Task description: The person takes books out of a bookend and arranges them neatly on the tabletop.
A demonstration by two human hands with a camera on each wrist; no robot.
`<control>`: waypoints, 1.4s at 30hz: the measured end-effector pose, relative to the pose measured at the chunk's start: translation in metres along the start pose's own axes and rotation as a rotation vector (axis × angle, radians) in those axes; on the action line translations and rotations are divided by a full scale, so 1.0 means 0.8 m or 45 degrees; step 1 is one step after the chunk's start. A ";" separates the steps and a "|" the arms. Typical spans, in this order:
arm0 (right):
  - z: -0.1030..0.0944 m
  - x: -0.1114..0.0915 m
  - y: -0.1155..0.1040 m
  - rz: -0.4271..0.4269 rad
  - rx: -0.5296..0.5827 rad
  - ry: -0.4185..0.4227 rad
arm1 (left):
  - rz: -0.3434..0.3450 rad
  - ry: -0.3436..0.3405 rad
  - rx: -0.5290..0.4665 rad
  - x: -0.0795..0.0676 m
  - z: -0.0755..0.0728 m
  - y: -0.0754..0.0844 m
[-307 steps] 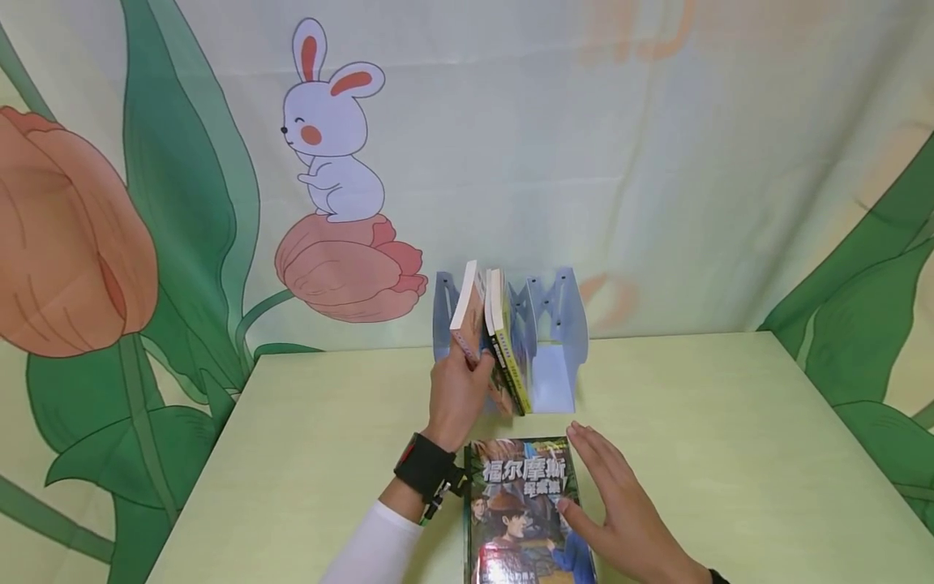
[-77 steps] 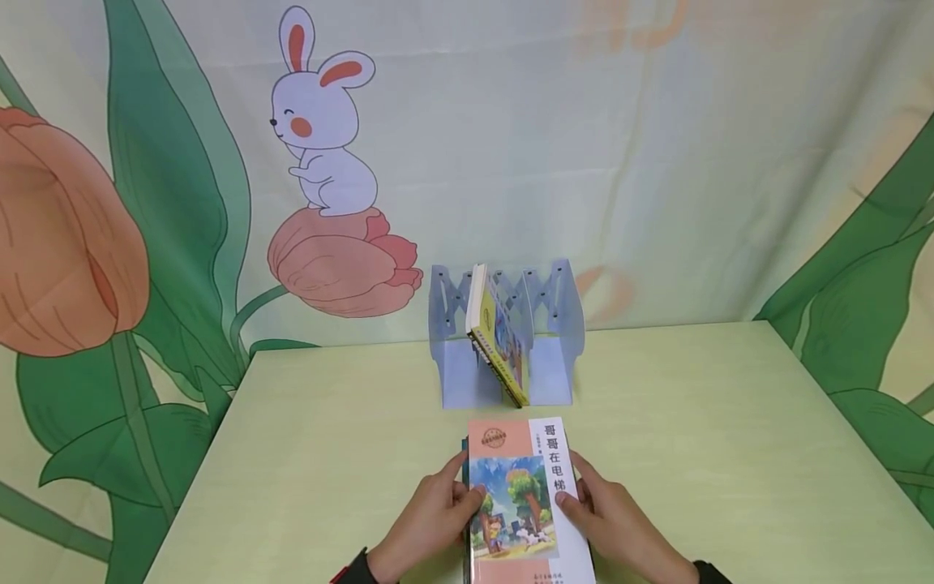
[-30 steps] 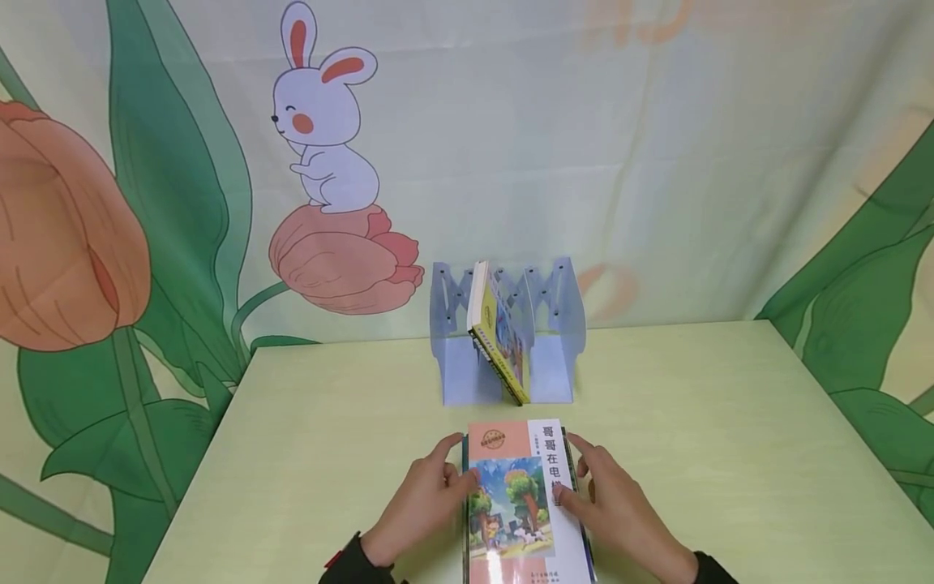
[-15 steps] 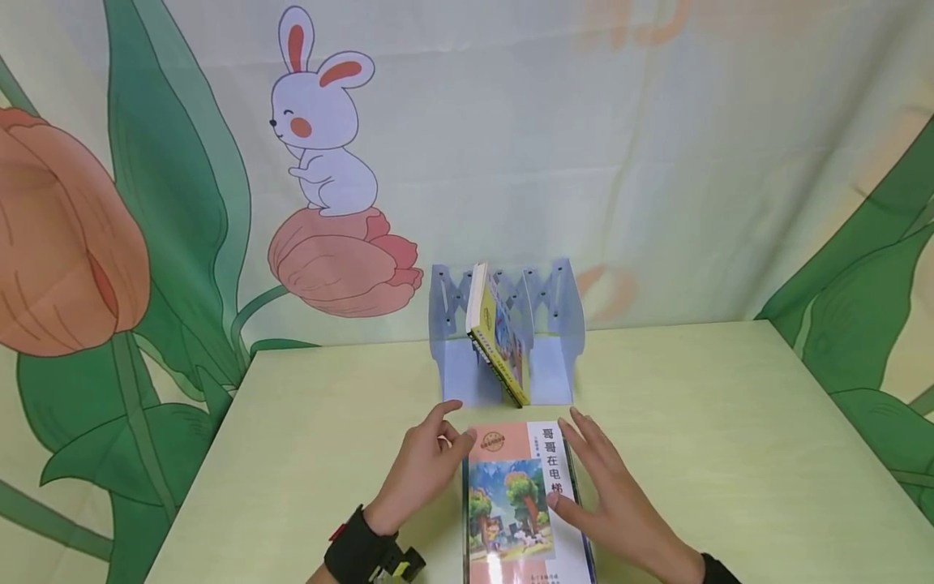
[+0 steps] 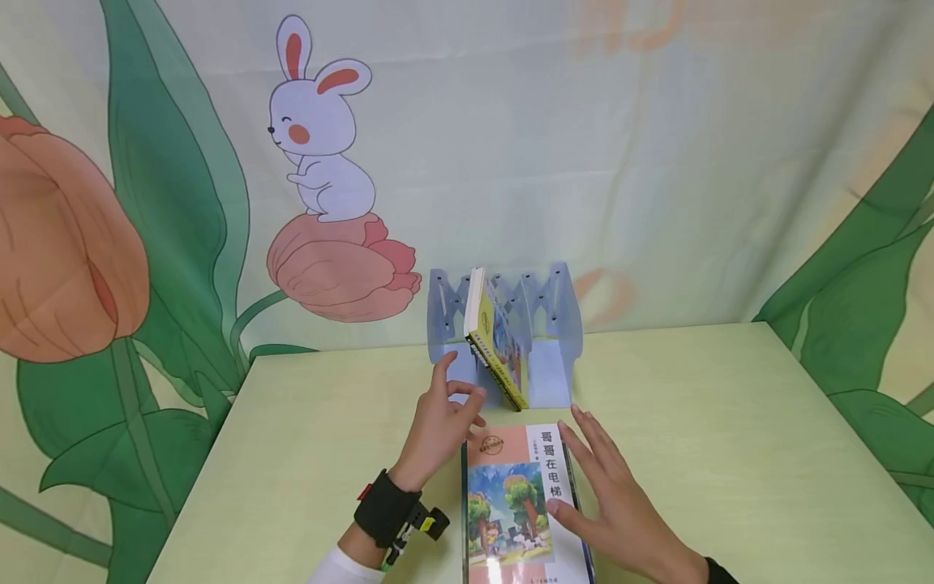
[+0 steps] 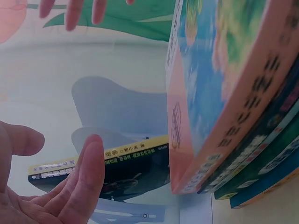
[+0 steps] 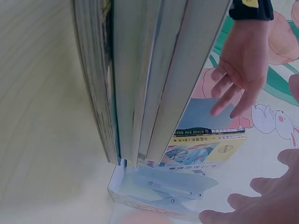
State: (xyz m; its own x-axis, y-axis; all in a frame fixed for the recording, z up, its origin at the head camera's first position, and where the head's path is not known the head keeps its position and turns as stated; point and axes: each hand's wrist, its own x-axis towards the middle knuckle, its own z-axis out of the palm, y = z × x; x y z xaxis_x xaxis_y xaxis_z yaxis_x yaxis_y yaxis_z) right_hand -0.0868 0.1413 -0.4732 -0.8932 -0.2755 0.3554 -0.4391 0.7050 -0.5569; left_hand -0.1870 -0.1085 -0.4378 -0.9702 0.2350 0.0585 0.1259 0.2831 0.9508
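In the head view my left hand [image 5: 438, 430], fingers loosely bent and holding nothing, hovers before the left part of a blue book rack [image 5: 550, 377]. Two thin books [image 5: 499, 349], one with a yellow spine and one black, lean to the left in the rack. Nearer to me lies a stack of several books, topped by a pink and white picture-cover book [image 5: 507, 446]. My right hand [image 5: 620, 511] is spread at the stack's right side, its thumb over the cover. The right wrist view shows this hand [image 7: 266, 196] apart from the stack's page edges [image 7: 154, 84].
The pale yellow-green table [image 5: 700, 422] reaches back to a printed cloth backdrop [image 5: 496, 146] with a rabbit and tulips. Inside the rack, bare floor [image 5: 549, 377] shows to the right of the leaning books.
Both hands have let go of the stack's sides. My left hand has moved forward to the rack; the right has spread its fingers. Earlier, the pink-spined book went from the rack onto the stack.
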 end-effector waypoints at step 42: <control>-0.009 -0.002 -0.004 -0.063 -0.016 0.082 | 0.079 0.201 0.287 0.080 0.026 -0.020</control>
State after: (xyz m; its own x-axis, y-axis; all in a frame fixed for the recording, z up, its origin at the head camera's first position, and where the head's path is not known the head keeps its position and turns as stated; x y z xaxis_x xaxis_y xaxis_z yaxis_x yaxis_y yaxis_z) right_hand -0.0833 0.1444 -0.4669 -0.8621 -0.2679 0.4301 -0.4810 0.7000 -0.5279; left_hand -0.2467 -0.0783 -0.4554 -0.9772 0.1159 0.1780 0.2120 0.4762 0.8534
